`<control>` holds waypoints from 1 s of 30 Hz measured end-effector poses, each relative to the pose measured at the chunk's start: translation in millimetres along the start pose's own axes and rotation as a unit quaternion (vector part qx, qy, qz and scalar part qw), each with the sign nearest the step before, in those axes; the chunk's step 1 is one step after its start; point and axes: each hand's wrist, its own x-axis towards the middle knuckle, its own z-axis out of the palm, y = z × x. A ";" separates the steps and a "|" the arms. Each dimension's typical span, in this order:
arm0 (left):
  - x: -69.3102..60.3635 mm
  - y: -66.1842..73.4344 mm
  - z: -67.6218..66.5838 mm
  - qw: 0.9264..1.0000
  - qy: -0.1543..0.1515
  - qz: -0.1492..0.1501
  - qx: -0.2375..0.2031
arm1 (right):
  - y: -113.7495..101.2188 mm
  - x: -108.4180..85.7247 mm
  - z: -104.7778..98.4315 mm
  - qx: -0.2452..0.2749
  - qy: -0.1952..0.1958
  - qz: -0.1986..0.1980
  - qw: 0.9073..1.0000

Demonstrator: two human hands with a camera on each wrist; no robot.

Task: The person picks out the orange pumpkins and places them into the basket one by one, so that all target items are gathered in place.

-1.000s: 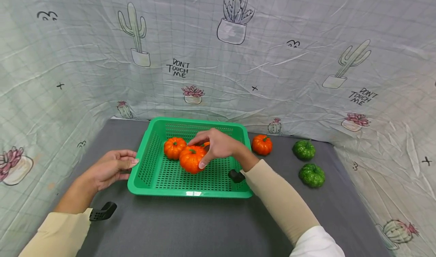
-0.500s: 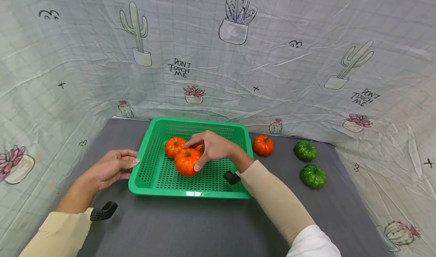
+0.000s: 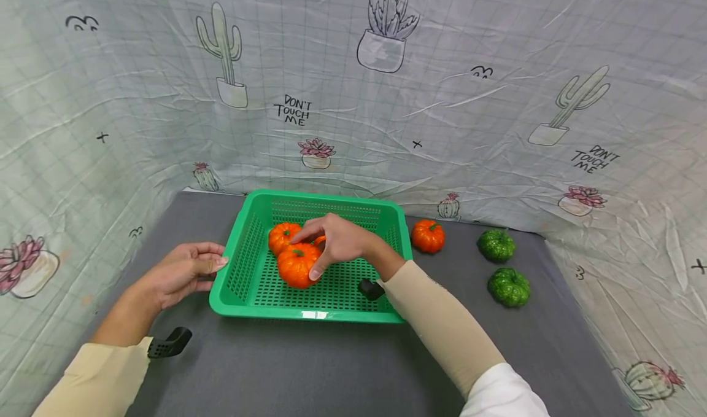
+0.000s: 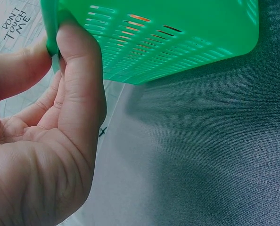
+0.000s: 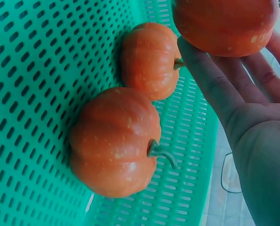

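The left hand (image 3: 182, 274) pinches the left rim of a green basket (image 3: 309, 314); in the left wrist view its thumb and finger (image 4: 78, 80) close on the rim. Inside the basket the right hand (image 3: 341, 240) grips an orange pumpkin (image 3: 296, 266), thumb on its near right side. Another orange pumpkin (image 3: 282, 237) sits behind it to the left. A further one is mostly hidden under the right hand. The right wrist view shows the held pumpkin (image 5: 227, 28) at the fingers and two others, one nearer (image 5: 114, 146) and one farther (image 5: 147, 59), in the basket.
Right of the basket, an orange pumpkin (image 3: 428, 236) rests on the grey table (image 3: 309, 368). Two green pumpkins, one farther back (image 3: 496, 245) and one nearer (image 3: 509, 287), lie farther right. A patterned cloth (image 3: 342, 116) hangs behind and at the sides.
The right hand has moved left and slightly toward the near side with the pumpkin inside the basket. The left hand keeps its grip on the rim.
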 end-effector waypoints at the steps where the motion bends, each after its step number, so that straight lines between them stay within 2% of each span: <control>1: 0.0 -0.1 0.1 1.000 -0.001 0.001 -0.001 | 0.3 0.8 0.6 -0.001 -0.001 -0.002 1.000; 11: -0.2 -0.9 -0.5 1.000 -0.008 0.011 0.000 | 2.8 9.3 7.2 0.006 -0.001 0.001 1.000; 30: 0.3 1.0 1.8 1.000 0.007 -0.001 0.011 | 8.3 18.2 14.6 0.007 0.003 0.026 1.000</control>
